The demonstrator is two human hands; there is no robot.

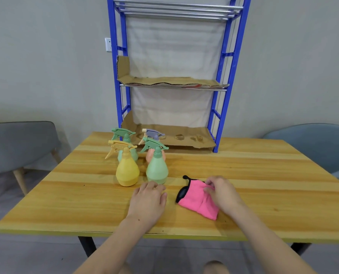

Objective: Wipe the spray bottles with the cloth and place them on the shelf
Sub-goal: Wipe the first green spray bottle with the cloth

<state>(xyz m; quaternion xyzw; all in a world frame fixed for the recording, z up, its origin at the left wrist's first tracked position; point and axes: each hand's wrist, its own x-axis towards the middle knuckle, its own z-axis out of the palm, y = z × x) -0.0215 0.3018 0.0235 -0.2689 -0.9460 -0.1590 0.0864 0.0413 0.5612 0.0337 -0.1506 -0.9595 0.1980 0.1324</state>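
Observation:
Several spray bottles stand grouped on the wooden table [263,184]: a yellow bottle [127,171] front left, a green bottle [157,169] front right, another green bottle [127,141] behind, and a pink bottle with a purple head [153,135] at the back. My left hand [147,200] lies flat and open on the table just in front of the front green bottle. My right hand [222,192] pinches the folded pink cloth [196,200], which has a black edge and lies on the table. The blue shelf [225,76] stands behind the bottles.
Cardboard sheets [174,81] line the shelf's middle and bottom levels. A grey chair [20,143] stands left of the table and a blue-grey chair [312,147] at the right. A grey wall with a socket [108,44] is behind.

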